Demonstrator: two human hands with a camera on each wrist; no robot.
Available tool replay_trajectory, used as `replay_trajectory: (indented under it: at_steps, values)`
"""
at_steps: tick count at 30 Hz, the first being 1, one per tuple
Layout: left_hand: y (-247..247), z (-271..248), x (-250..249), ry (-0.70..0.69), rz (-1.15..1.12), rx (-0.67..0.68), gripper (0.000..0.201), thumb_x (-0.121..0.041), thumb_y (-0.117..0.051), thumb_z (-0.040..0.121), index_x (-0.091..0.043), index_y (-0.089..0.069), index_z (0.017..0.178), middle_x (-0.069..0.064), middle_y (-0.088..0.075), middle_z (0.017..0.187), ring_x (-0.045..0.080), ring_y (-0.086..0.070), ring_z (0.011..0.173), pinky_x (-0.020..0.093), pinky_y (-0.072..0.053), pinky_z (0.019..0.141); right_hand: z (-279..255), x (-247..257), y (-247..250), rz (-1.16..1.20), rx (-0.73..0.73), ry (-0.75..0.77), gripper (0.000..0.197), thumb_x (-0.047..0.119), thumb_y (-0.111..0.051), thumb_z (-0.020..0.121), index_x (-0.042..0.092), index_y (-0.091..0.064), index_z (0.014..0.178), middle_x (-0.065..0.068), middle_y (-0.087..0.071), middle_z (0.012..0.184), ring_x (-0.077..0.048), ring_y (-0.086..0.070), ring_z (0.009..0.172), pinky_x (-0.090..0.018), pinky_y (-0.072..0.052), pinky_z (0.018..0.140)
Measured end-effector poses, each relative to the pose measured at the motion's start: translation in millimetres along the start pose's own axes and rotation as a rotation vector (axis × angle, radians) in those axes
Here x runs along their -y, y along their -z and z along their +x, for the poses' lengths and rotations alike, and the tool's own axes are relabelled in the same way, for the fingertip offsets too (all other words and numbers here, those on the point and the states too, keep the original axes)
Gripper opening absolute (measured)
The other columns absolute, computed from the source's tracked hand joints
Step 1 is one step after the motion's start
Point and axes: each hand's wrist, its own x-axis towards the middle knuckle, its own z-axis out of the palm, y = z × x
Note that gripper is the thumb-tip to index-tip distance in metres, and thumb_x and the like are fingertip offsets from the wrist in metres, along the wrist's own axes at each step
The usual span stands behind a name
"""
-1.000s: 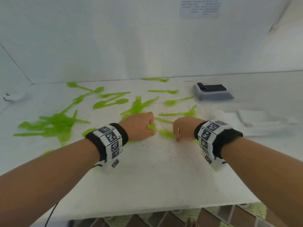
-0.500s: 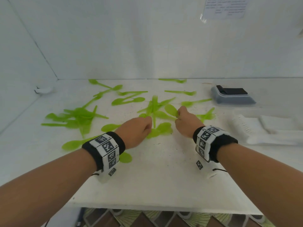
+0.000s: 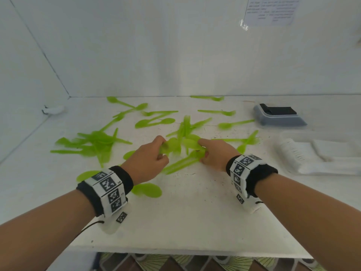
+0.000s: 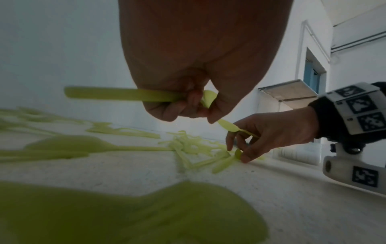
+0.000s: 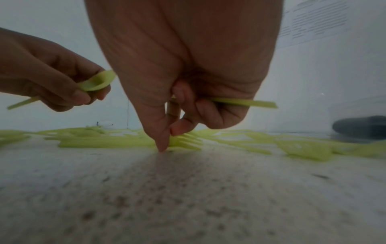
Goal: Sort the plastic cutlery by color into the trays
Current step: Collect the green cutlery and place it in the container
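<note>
Lime-green plastic spoons and forks (image 3: pixel 93 143) lie scattered over the white table (image 3: pixel 195 222). My left hand (image 3: pixel 163 151) grips a green spoon (image 4: pixel 117 95) in curled fingers, its handle sticking out sideways. My right hand (image 3: pixel 203 152) holds a green handle (image 5: pixel 242 102) under its curled fingers, while its thumb and forefinger reach down to a green fork (image 5: pixel 185 141) lying on the table. Both hands meet over the middle pile. A grey tray (image 3: pixel 281 122) holds black pieces. A clear tray (image 3: pixel 293 137) at the right holds white cutlery (image 3: pixel 289 153).
White walls close off the back and left of the table. A small white object (image 3: pixel 52 110) lies in the far left corner. More green spoons (image 3: pixel 146 189) lie under my left wrist. The table's front edge (image 3: pixel 185 249) is near my forearms.
Both hands have moved forward into the middle pile. The left hand has lifted a green spoon; the right hand has gathered a green piece and reaches down to a fork.
</note>
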Motion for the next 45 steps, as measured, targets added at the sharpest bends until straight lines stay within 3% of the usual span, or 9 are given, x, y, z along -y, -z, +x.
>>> replay_trajectory:
  at_steps: [3,8,13,18,21,32,38,42,45]
  values:
    - [-3.8,12.3,5.7,-0.025,0.086,-0.026,0.015,-0.03,-0.059,0.098,-0.026,-0.045,0.1,-0.002,-0.059,0.079,0.016,-0.052,0.066,0.031,-0.041,0.06,-4.3,-10.9,8.3,-0.067,0.022,-0.04,0.022,0.015,-0.054,0.09,0.027,-0.06,0.109,0.004,-0.061,0.106,-0.025,-0.062,0.106,-0.036,-0.055,0.085]
    - [-22.2,45.9,0.2,-0.077,0.25,0.039,0.024,-0.04,-0.063,0.093,-0.029,-0.042,0.09,-0.005,-0.053,0.087,0.022,-0.055,0.083,0.033,-0.042,0.069,-12.1,-37.5,17.2,0.05,-0.069,-0.163,0.046,0.022,-0.052,0.096,0.027,-0.056,0.141,-0.005,-0.059,0.14,-0.027,-0.054,0.127,-0.037,-0.047,0.104]
    - [-42.9,69.0,-13.9,-0.086,0.434,0.168,0.034,-0.04,-0.058,0.097,-0.017,-0.056,0.122,0.005,-0.061,0.117,0.027,-0.059,0.104,0.039,-0.051,0.088,-14.2,-56.5,21.7,0.235,-0.227,-0.276,0.049,0.023,-0.05,0.098,0.022,-0.047,0.147,-0.011,-0.061,0.132,-0.03,-0.059,0.112,-0.033,-0.048,0.088]
    - [-44.3,72.1,-18.4,-0.083,0.406,0.195,0.015,-0.03,-0.057,0.095,-0.017,-0.059,0.103,0.005,-0.063,0.098,0.025,-0.061,0.087,0.038,-0.053,0.076,-3.3,-65.8,27.3,0.207,-0.237,-0.325,0.046,0.026,-0.048,0.101,0.017,-0.048,0.146,-0.011,-0.057,0.141,-0.03,-0.054,0.126,-0.035,-0.044,0.097]
    - [-41.0,69.5,-21.5,-0.051,0.256,0.145,0.018,-0.027,-0.061,0.091,-0.024,-0.046,0.081,-0.004,-0.054,0.077,0.021,-0.054,0.073,0.031,-0.039,0.058,12.1,-67.6,32.8,0.162,-0.213,-0.302,0.046,0.025,-0.048,0.102,0.016,-0.046,0.147,-0.011,-0.055,0.142,-0.031,-0.055,0.124,-0.037,-0.046,0.095]
    - [-28.9,81.0,-51.0,0.142,-0.222,-0.067,0.015,-0.024,-0.049,0.1,-0.015,-0.037,0.098,-0.004,-0.056,0.069,0.005,-0.04,0.044,0.024,-0.032,0.046,89.6,-92.0,47.6,-0.16,-0.007,-0.269,0.021,0.011,-0.049,0.096,0.006,-0.05,0.117,-0.006,-0.054,0.085,-0.024,-0.057,0.07,-0.034,-0.049,0.064]
    - [-48.6,105.5,-60.3,0.192,0.073,0.003,0.037,-0.032,-0.057,0.098,-0.015,-0.038,0.124,0.003,-0.055,0.078,0.021,-0.053,0.065,0.034,-0.039,0.057,102.5,-76.7,48.5,-0.174,-0.219,-0.101,0.03,0.033,-0.043,0.106,0.011,-0.051,0.124,-0.016,-0.052,0.123,-0.035,-0.054,0.11,-0.042,-0.045,0.081]
    - [-66.9,117.6,-63.6,0.166,0.224,0.141,0.052,-0.042,-0.054,0.101,-0.015,-0.041,0.143,0.009,-0.064,0.124,0.03,-0.061,0.109,0.038,-0.05,0.087,105.8,-70.6,58.1,0.212,-0.247,-0.052,0.024,0.034,-0.039,0.108,0.011,-0.042,0.105,-0.013,-0.061,0.096,-0.035,-0.06,0.085,-0.041,-0.046,0.07]
    - [-76.1,122.9,-67.4,0.147,0.278,0.214,0.04,-0.041,-0.051,0.103,-0.014,-0.047,0.133,0.009,-0.067,0.112,0.029,-0.064,0.099,0.039,-0.052,0.081,101.9,-68.6,59.2,0.361,-0.216,-0.098,0.035,0.044,-0.041,0.106,0.009,-0.045,0.105,-0.011,-0.059,0.096,-0.033,-0.057,0.087,-0.037,-0.041,0.071]
